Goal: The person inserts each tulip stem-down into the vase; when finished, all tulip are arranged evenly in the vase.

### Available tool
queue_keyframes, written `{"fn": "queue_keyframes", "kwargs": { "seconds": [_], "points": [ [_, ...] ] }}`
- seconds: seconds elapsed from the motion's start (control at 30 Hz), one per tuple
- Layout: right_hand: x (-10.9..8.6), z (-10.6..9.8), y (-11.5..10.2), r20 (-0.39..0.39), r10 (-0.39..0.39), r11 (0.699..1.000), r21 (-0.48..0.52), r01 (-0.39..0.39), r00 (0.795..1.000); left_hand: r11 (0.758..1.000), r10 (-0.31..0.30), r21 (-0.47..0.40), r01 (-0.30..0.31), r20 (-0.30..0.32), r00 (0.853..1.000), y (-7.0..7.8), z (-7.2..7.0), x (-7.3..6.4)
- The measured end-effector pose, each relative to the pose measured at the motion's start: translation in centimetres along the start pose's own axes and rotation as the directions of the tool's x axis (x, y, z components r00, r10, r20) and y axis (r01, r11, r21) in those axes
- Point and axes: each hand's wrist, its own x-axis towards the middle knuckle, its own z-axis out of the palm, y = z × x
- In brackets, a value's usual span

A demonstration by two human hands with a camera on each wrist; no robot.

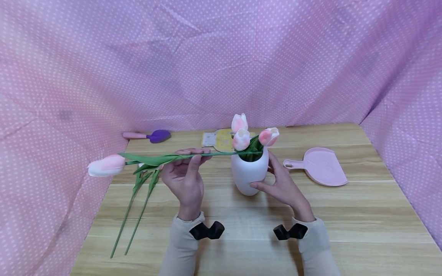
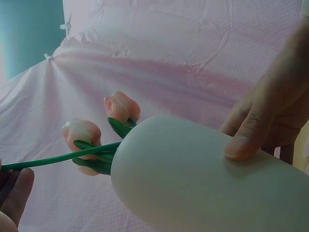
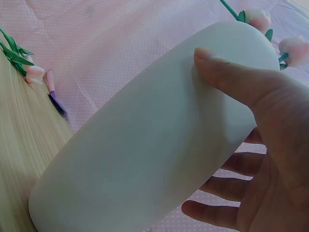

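Note:
Between thumb and fingers, my left hand (image 1: 188, 182) pinches the green stem of an artificial tulip (image 1: 106, 165). This tulip lies nearly level, its pale pink bloom out to the left and its stem end at the mouth of a white vase (image 1: 246, 176). My right hand (image 1: 284, 184) holds the vase from the right, thumb on the near side and fingers round the far side. Several pink-and-white tulips (image 1: 269, 137) stand in the vase. In the right wrist view the thumb presses the vase wall (image 3: 135, 140). The left wrist view shows the stem (image 2: 63, 157) meeting the vase rim.
Two more tulip stems (image 1: 143, 211) lie on the wooden table at left, their blooms mostly hidden. A purple toy trowel (image 1: 159, 136) lies at the back left, a flat yellow-and-grey piece (image 1: 223, 140) behind the vase, a pink dustpan (image 1: 326, 167) at right. Dotted pink cloth (image 1: 214, 69) surrounds the table.

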Motion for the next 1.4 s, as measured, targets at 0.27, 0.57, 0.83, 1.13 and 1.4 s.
{"fn": "queue_keyframes", "kwargs": {
  "seconds": [0.27, 0.57, 0.83, 1.13, 1.4],
  "points": [
    [0.0, 0.0, 0.1, -0.002, -0.007, 1.0, -0.004, 0.007, 1.0, 0.995, 0.005, 0.096, -0.016, 0.116, 0.993, 0.5, 1.1, -0.1],
    [0.1, 0.0, 0.2, 0.0, -0.016, 1.0, -0.006, 0.016, 1.0, 0.996, -0.011, 0.085, -0.003, 0.165, 0.986, 0.8, 1.8, -0.2],
    [0.0, 0.0, 0.2, -0.002, -0.028, 1.0, -0.013, 0.028, 1.0, 0.98, -0.058, 0.198, 0.009, 0.242, 0.968, 0.7, 2.1, -0.4],
    [0.1, 0.1, 0.2, -0.015, -0.05, 0.999, -0.008, 0.05, 0.999, 0.941, -0.148, 0.335, 0.036, 0.316, 0.937, -0.5, 2.2, -1.3],
    [0.1, 0.0, 0.4, -0.016, -0.051, 0.999, 0.005, 0.051, 0.999, 0.914, -0.171, 0.406, 0.024, 0.331, 0.928, -0.5, 2.1, -1.8]
  ]
}}
